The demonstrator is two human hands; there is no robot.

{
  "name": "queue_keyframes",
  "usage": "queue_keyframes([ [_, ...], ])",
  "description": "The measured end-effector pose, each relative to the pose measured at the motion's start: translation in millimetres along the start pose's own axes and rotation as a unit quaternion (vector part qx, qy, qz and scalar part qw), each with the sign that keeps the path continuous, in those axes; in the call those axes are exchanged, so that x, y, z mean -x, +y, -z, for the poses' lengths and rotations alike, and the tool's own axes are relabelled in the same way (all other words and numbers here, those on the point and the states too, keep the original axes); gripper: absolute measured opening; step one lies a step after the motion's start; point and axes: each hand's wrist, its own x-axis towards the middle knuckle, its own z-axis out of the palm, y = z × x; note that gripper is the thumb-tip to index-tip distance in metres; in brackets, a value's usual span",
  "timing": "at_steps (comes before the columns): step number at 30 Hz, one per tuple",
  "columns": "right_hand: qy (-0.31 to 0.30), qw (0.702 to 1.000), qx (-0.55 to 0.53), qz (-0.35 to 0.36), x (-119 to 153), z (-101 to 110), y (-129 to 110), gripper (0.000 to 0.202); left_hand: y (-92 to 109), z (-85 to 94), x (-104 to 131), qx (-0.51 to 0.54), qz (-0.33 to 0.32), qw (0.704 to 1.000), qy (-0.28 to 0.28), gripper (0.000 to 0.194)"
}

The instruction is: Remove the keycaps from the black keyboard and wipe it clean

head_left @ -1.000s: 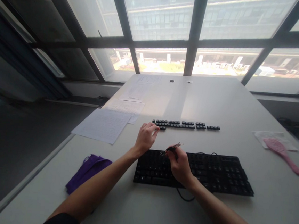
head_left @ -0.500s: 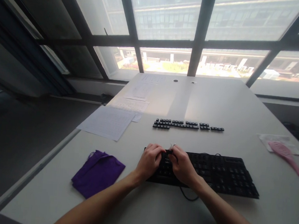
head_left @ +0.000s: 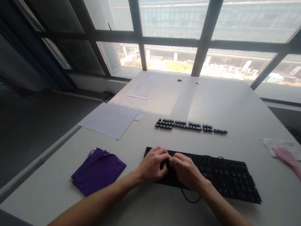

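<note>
Tall windows [head_left: 174, 20] rise behind a white table [head_left: 219, 105]. On it, the keyboard [head_left: 226, 176] lies under both hands. The right hand [head_left: 189, 171] pinches a small metal tool [head_left: 172, 163], mostly hidden; the left hand [head_left: 152, 164] curls its fingers just beside, and whether they grasp anything cannot be told. Keycaps [head_left: 187, 127] sit in rows beyond the keyboard; a purple cloth [head_left: 99, 172] lies to its left.
</note>
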Motion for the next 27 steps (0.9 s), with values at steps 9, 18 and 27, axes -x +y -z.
queue_keyframes([
  [9,0.029,0.997,-0.06,-0.032,-2,-2,2,0.022,-2,-3.2,1,0.015,0.003,1.0,0.005,0.017],
  [18,0.097,0.979,-0.144,-0.104,0,1,4,0.015,-12,-10.7,-1,0.037,0.029,0.999,0.021,0.012],
  [27,0.135,0.974,-0.143,-0.112,-2,4,3,0.012,-13,-10.5,0,0.067,0.0,0.996,0.06,0.012],
])
